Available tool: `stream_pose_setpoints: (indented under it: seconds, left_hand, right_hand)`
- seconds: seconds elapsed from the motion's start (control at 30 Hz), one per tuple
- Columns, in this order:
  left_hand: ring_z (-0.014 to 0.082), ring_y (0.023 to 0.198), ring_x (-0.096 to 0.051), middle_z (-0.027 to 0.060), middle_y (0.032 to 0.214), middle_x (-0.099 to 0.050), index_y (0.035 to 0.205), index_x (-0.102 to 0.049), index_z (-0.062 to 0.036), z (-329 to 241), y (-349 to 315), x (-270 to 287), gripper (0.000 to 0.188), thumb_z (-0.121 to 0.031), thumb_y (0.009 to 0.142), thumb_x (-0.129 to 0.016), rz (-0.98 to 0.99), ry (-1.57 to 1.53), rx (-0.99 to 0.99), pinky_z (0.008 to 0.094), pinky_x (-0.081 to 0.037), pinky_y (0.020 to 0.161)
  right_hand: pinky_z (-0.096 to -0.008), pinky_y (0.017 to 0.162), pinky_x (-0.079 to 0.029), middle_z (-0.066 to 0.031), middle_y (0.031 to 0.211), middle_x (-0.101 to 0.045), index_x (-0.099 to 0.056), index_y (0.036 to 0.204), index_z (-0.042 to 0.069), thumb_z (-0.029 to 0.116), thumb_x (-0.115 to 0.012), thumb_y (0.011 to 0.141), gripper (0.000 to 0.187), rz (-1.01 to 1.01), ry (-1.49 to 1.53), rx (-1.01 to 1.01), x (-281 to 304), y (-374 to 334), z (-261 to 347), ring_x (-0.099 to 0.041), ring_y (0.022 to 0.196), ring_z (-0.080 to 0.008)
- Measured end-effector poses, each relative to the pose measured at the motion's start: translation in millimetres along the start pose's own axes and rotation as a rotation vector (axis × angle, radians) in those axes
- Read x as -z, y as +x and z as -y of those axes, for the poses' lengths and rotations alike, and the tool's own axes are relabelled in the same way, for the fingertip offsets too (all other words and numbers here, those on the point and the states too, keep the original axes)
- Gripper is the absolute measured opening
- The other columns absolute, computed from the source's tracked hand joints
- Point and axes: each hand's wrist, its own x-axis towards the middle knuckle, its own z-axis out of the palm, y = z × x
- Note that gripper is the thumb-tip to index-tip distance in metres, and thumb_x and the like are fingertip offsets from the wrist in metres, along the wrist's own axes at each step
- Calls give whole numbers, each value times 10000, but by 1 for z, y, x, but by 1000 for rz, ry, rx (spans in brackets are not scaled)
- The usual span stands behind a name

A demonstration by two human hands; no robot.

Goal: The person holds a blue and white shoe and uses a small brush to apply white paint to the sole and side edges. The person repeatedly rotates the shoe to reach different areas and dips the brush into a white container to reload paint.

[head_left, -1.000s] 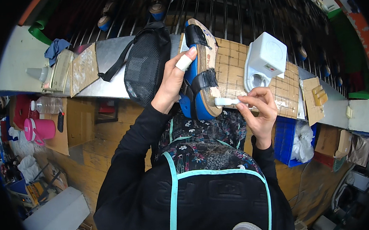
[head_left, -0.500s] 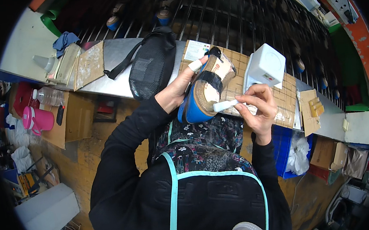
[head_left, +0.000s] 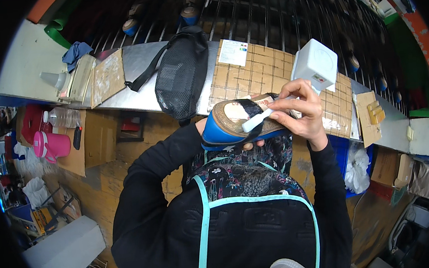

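A sandal (head_left: 215, 130) with a blue sole, a brown rim and black straps lies across my lap side, heel toward the left. My left hand (head_left: 253, 144) supports it from below; fingertips show under its near edge, and the rest is mostly hidden behind the sole. In a pinch, my right hand (head_left: 302, 112) holds a slim white brush-like tool (head_left: 255, 122). Its wide pale end is over the inside of the sandal, by the black strap; whether it touches cannot be made out.
Beyond the hands, a cardboard sheet (head_left: 235, 77) carries a printed label and a white square tub (head_left: 316, 64). Left of it lies a black mesh bag (head_left: 180, 76). Dark metal bars (head_left: 251, 17) run behind, with several sandals among them. A pink jug (head_left: 51, 145) stands at left.
The sandal has turned from upright to nearly sideways, and my left hand has gone from its side to underneath. My right hand with the white tool has moved up slightly, from heel toward strap.
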Motion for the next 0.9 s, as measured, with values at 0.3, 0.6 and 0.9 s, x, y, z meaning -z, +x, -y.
stream_pose_setpoints:
  seconds: [0.3,0.6,0.9]
  left_hand:
    - [484,932,-623,327,1167,-541,1447,-355,-104,3,17,9,711,-619,957,-360,-9,-784,65,489,-595,646]
    - [188,979,-660,138,1156,-637,1299,-506,7,-44,19,3,720,-596,906,-509,-663,23,-424,312,-554,831]
    - [164,956,-643,120,1082,-653,1190,-579,50,-30,28,7,736,-608,860,-578,-533,380,-350,285,-501,865]
  right_hand:
    - [-305,757,-327,8,863,-602,-776,871,144,191,-842,655,231,-150,-315,-69,15,-5,9,-544,781,-131]
    - [-315,771,-302,-4,857,-584,-765,891,160,169,-844,648,256,-236,-297,-181,-25,-42,49,-517,734,-140]
    - [-298,753,-303,-18,881,-555,-760,877,113,196,-800,758,151,-644,-337,-371,5,7,-25,-497,699,-108]
